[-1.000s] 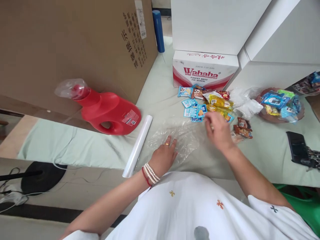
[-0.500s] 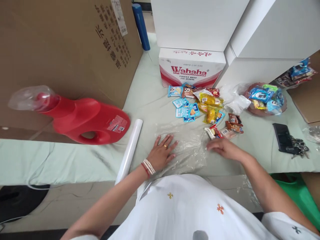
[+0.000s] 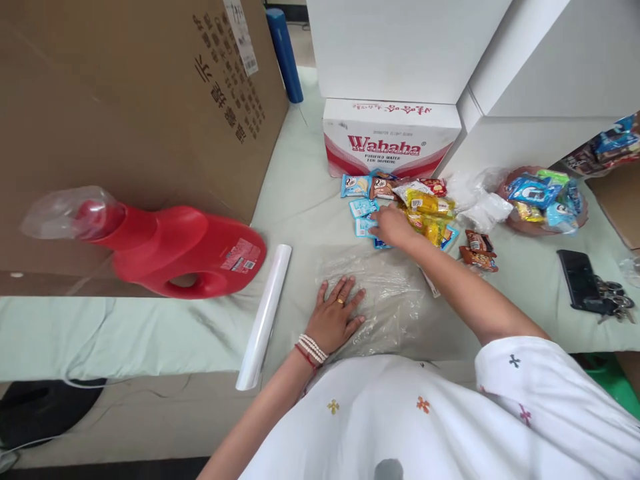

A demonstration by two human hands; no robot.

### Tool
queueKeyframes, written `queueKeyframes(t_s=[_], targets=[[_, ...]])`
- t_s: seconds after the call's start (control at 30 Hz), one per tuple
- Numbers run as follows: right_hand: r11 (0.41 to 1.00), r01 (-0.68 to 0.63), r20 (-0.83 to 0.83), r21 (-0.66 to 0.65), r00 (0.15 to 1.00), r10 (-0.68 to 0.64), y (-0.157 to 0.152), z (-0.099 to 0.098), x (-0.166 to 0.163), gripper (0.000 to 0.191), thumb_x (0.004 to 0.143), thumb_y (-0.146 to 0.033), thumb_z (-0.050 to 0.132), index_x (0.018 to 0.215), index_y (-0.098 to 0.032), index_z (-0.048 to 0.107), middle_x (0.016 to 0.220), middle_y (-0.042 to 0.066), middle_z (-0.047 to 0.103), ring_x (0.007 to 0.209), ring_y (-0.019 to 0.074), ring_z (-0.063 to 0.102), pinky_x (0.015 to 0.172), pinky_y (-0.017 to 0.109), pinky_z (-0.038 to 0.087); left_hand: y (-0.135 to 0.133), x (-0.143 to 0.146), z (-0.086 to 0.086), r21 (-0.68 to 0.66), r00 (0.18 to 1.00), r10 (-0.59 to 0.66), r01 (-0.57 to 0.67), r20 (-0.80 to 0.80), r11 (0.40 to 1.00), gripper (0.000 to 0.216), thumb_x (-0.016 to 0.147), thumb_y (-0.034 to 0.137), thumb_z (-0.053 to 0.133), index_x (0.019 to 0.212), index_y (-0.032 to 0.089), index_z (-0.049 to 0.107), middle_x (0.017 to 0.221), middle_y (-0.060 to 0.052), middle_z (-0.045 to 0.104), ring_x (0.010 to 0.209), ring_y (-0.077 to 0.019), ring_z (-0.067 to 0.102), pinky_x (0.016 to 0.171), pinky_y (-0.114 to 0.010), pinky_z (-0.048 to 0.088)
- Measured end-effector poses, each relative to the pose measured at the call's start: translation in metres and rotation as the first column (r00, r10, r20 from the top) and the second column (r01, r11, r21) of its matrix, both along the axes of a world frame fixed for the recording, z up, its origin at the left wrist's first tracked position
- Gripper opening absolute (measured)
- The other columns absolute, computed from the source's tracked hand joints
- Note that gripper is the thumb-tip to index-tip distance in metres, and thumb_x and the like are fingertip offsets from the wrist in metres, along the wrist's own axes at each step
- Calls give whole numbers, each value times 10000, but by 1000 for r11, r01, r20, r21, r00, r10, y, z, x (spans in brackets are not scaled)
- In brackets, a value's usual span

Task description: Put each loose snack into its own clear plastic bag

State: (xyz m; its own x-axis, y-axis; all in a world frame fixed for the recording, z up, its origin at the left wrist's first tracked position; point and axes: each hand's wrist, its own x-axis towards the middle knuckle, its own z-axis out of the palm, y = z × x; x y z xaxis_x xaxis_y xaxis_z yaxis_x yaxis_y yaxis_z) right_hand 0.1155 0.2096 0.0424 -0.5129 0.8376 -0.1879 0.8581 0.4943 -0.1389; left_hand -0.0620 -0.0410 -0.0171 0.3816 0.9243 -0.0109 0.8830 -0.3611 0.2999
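My left hand [image 3: 338, 313] lies flat, fingers spread, on a sheet of clear plastic film [image 3: 390, 293] spread on the pale green cloth. My right hand [image 3: 393, 227] reaches forward over the film to a heap of small snack packets [image 3: 415, 203]; its fingers curl down on the light blue packets [image 3: 361, 208] at the heap's left side. Whether it grips one I cannot make out. Two brown packets [image 3: 477, 250] lie to the right of my forearm.
A white roll of film [image 3: 265, 313] lies left of my left hand. Beyond it lies a red detergent jug [image 3: 185, 250] before a big cardboard box [image 3: 125, 100]. A Wahaha carton [image 3: 390, 140], white boxes, a snack plate [image 3: 545, 197], a phone [image 3: 577, 280] and keys [image 3: 615, 300] stand around.
My right hand moved from the film's right edge forward and left onto the blue packets. My left hand stayed flat on the film. The view shifted a little.
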Motion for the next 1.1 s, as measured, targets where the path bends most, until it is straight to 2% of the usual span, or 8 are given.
queueKeyframes(t_s=[0.2, 0.33, 0.43, 0.53, 0.67, 0.8, 0.9, 1.1], targets=[[996, 67, 44, -52, 997, -65, 39, 6, 23, 373, 928, -411, 652, 1165, -133, 729, 1186, 189, 675, 1143, 354, 567, 1011, 451, 408, 0, 0, 2, -7, 999, 4, -4, 34, 1000, 589, 1018, 536, 466, 1551, 285, 461, 1698, -107, 295, 1571, -315, 271, 1266, -636, 131], [998, 55, 86, -42, 995, -51, 28, -5, -4, 328, 910, -374, 674, 1129, -136, 729, 1266, 196, 648, 1270, 379, 489, 1084, 500, 351, 1, 0, 2, 11, 999, 12, -13, 41, 1000, 590, 999, 527, 513, 1537, 286, 484, 1687, -108, 324, 1555, -319, 306, 1270, -623, 150], [1000, -2, -45, 17, 999, 2, 12, -7, -14, 316, 890, -241, 654, 1185, -135, 689, 1263, 173, 643, 1289, 342, 467, 1105, 460, 336, 1, 0, 1, 22, 999, 13, -15, 50, 1000, 587, 989, 521, 534, 1526, 286, 500, 1680, -106, 342, 1548, -318, 322, 1274, -615, 150], [998, -23, -266, -52, 964, 8, 7, 1, -1, 474, 827, -173, 668, 1295, -129, 606, 1152, 123, 674, 1079, 268, 573, 946, 354, 442, 1, 0, 1, 20, 998, 17, -19, 60, 1000, 586, 991, 525, 529, 1524, 283, 501, 1681, -104, 341, 1549, -317, 318, 1275, -616, 149], [982, 92, -333, -163, 932, -142, 11, 10, 36, 274, 903, -352, 629, 1073, -146, 687, 917, 73, 682, 825, 229, 590, 778, 318, 457, 1, 0, 1, 11, 997, 17, -18, 74, 1000, 568, 1000, 522, 512, 1517, 286, 508, 1678, -102, 348, 1552, -313, 313, 1275, -621, 142], [955, 295, -132, -40, 946, -297, 0, -2, 50, 342, 955, -428, 597, 1093, -133, 698, 1110, 192, 674, 1033, 329, 597, 900, 415, 464, 1, 0, 2, 7, 996, 24, -24, 85, 1000, 567, 1005, 524, 502, 1518, 283, 503, 1674, -102, 358, 1552, -309, 312, 1276, -621, 128], [949, 306, -30, 77, 952, -304, -17, -19, 37, 386, 981, -419, 559, 1227, -142, 666, 1340, 246, 574, 1235, 404, 500, 1003, 532, 425, 1, 1, 2, 9, 996, 28, -28, 79, 1000, 567, 1006, 524, 499, 1518, 280, 502, 1677, -98, 353, 1553, -306, 310, 1276, -618, 129], [944, 319, -223, 84, 929, -294, -31, -17, 26, 370, 986, -359, 536, 1282, -161, 636, 1264, 195, 588, 1181, 361, 551, 1015, 486, 453, 0, 1, 0, 18, 997, 32, -34, 69, 999, 580, 999, 531, 513, 1514, 263, 499, 1675, -101, 358, 1554, -301, 305, 1280, -601, 114]])
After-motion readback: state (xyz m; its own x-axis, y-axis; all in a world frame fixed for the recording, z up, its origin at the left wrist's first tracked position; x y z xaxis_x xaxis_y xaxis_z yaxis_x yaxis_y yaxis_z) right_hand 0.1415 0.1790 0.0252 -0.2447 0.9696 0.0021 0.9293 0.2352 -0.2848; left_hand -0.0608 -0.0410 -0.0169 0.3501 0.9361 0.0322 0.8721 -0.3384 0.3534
